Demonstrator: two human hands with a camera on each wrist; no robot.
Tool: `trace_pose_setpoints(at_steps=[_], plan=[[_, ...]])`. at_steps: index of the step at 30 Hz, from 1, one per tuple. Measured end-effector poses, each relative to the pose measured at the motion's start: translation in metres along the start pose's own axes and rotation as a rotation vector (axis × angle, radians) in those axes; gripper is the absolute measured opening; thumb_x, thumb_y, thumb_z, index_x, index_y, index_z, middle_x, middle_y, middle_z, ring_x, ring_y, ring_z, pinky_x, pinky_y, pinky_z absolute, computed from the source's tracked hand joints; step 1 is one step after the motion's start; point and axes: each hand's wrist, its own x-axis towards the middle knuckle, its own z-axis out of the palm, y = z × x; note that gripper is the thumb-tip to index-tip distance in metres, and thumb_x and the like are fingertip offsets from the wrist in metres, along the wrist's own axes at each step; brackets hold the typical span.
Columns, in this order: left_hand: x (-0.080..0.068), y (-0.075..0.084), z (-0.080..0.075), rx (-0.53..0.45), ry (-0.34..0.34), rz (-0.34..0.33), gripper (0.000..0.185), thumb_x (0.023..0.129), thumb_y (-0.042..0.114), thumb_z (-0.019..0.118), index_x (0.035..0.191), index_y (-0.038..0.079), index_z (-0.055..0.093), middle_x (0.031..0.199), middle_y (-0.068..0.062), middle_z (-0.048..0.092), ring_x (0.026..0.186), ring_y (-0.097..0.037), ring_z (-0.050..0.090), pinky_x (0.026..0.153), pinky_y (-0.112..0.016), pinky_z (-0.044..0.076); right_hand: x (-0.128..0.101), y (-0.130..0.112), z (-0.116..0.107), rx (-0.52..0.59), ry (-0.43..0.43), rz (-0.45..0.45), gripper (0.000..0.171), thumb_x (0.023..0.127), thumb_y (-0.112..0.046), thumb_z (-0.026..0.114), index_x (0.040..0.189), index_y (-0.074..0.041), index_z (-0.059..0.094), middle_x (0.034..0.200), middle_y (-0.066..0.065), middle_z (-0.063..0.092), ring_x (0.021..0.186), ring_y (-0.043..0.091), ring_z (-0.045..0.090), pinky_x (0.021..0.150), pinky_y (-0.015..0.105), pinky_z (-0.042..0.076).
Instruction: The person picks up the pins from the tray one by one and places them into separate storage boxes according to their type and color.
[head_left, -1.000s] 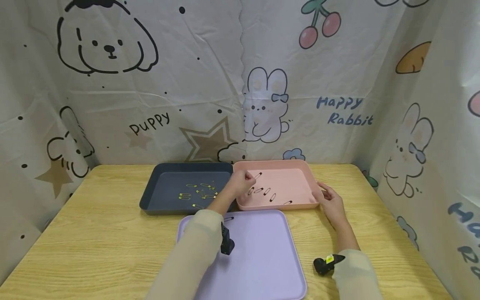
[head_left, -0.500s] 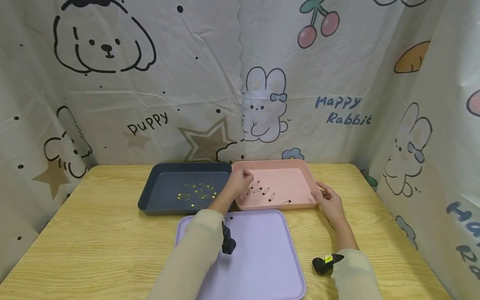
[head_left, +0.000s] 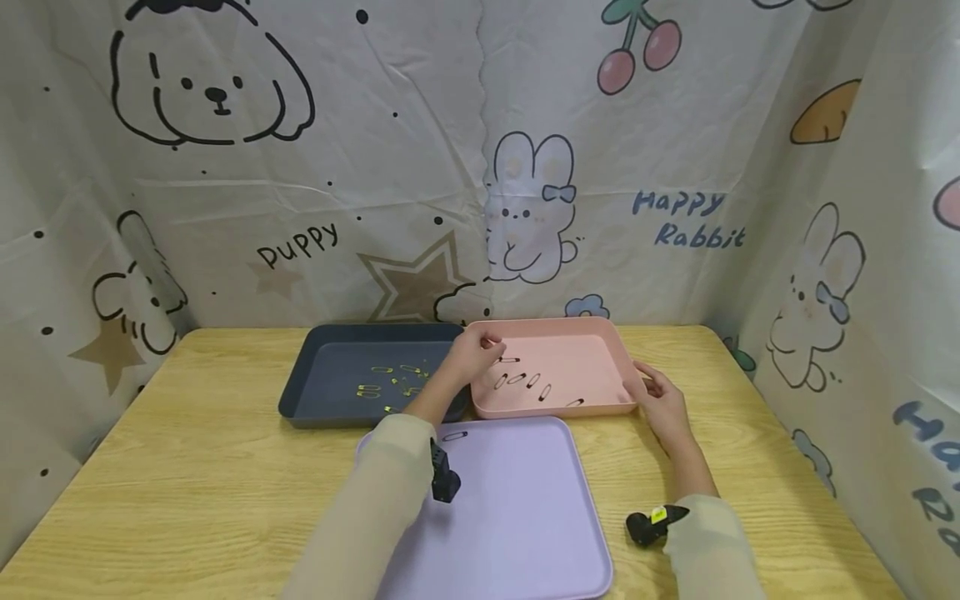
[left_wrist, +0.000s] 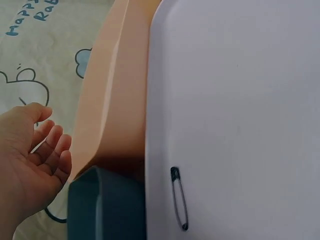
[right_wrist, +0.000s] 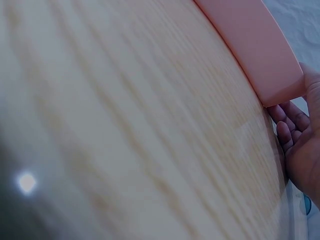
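Cartoon-print cloth walls a wooden table (head_left: 187, 467). Far left, dark tray (head_left: 330, 400) holds a scatter of gold pins (head_left: 393, 383). Left hand (head_left: 471, 357) hovers over the pink tray (head_left: 600, 350) inner edge, grip loose and empty in the wrist view, nearest black pin (head_left: 508, 360) lying beside the fingertips. Roughly six black pins in pink look sorted. One black pin (head_left: 454, 436) left on the purple tray (head_left: 525, 517). Right hand (head_left: 662, 408) touches pink tray's outer corner, fingers relaxed. Sorting looks nearly done.

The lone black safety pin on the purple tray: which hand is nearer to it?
Left. The left hand hovers just beyond the black safety pin, over the pink tray; the right hand rests by that tray's far corner.
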Motion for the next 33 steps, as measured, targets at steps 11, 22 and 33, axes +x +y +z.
trace_pose_setpoints(at_steps=[11,22,33], plan=[[-0.014,0.002,-0.015,0.075,-0.062,0.045,0.019,0.09,0.021,0.06,0.101,0.007,0.059,0.089,-0.007,0.059,0.076,-0.016,0.053,0.061,-0.022,0.042,-0.001,0.001,-0.001,0.008,0.0,0.0,0.059,0.09,-0.038,0.058,0.141,-0.014,0.042,0.13,0.02,0.051,0.086,-0.013,0.047,0.074,0.006,0.04],[-0.035,-0.008,-0.027,0.175,-0.115,0.09,0.018,0.089,0.021,0.061,0.098,0.006,0.063,0.082,-0.005,0.056,0.072,-0.015,0.05,0.061,-0.023,0.04,-0.002,-0.002,0.0,0.01,0.002,0.006,0.058,0.09,-0.037,0.059,0.141,-0.013,0.043,0.129,0.019,0.051,0.088,-0.011,0.047,0.074,0.006,0.04],[-0.062,-0.017,-0.043,0.256,-0.118,0.15,0.013,0.088,0.019,0.063,0.094,0.007,0.065,0.084,-0.003,0.057,0.073,-0.013,0.051,0.065,-0.025,0.044,-0.002,-0.003,0.0,-0.007,0.007,0.022,0.06,0.09,-0.04,0.058,0.141,-0.013,0.042,0.128,0.018,0.051,0.09,-0.012,0.046,0.074,0.005,0.04]])
